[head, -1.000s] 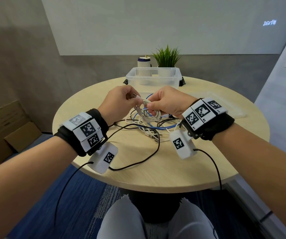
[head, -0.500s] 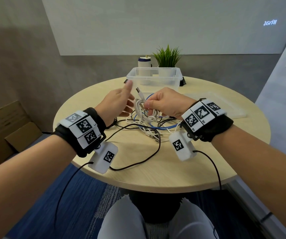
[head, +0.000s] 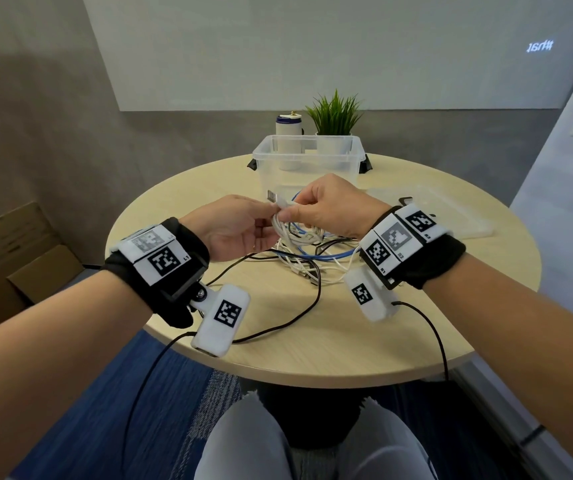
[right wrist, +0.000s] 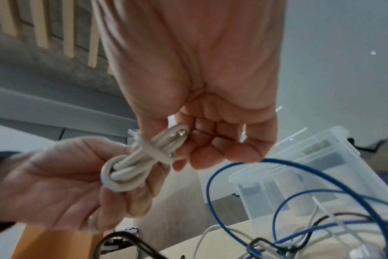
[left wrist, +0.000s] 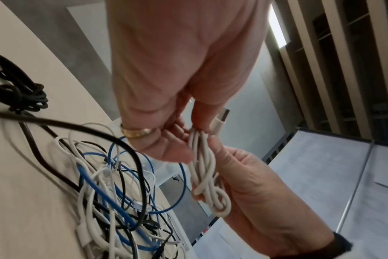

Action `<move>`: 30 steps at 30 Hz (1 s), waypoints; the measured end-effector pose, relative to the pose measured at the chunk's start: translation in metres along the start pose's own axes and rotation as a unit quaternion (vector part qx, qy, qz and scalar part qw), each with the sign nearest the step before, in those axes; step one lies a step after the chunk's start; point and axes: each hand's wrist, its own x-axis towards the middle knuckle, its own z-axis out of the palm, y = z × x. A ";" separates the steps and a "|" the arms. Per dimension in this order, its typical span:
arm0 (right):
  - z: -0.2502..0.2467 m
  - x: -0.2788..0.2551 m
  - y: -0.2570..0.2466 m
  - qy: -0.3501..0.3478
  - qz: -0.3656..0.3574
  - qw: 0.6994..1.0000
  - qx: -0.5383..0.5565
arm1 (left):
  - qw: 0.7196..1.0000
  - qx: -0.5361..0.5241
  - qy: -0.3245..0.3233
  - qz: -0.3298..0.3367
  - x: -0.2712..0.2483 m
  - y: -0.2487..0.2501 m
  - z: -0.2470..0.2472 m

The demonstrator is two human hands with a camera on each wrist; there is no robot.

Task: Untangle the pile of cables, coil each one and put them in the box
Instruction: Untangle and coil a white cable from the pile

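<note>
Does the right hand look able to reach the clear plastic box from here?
Probably yes: the right hand holds the white cable bundle just short of the clear plastic box, which is open-topped, and nothing stands between them.

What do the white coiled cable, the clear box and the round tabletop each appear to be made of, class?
White coiled cable: smooth matte jacket, probably rubbery plastic, since it bends into tight loops; a metal plug tip shows.
Clear box: translucent, slightly frosted plastic; things behind it show through.
Round tabletop: pale, faint wood grain, matte; wood or a laminate, can't tell which.
</note>
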 end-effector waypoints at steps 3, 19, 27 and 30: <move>0.000 0.001 -0.001 0.001 -0.018 0.999 -0.036 | 1.000 0.019 0.009 -0.004 0.000 -0.001 0.001; 0.010 -0.001 0.005 0.003 -0.001 0.999 -0.051 | 0.998 0.010 0.009 -0.069 -0.004 -0.003 0.000; 0.007 0.002 0.000 -0.003 0.023 1.000 0.020 | 0.994 -0.071 0.064 -0.056 0.000 -0.005 0.002; 0.008 -0.004 -0.006 -0.034 0.005 0.998 0.061 | 0.994 -0.060 0.072 -0.062 -0.001 -0.005 -0.002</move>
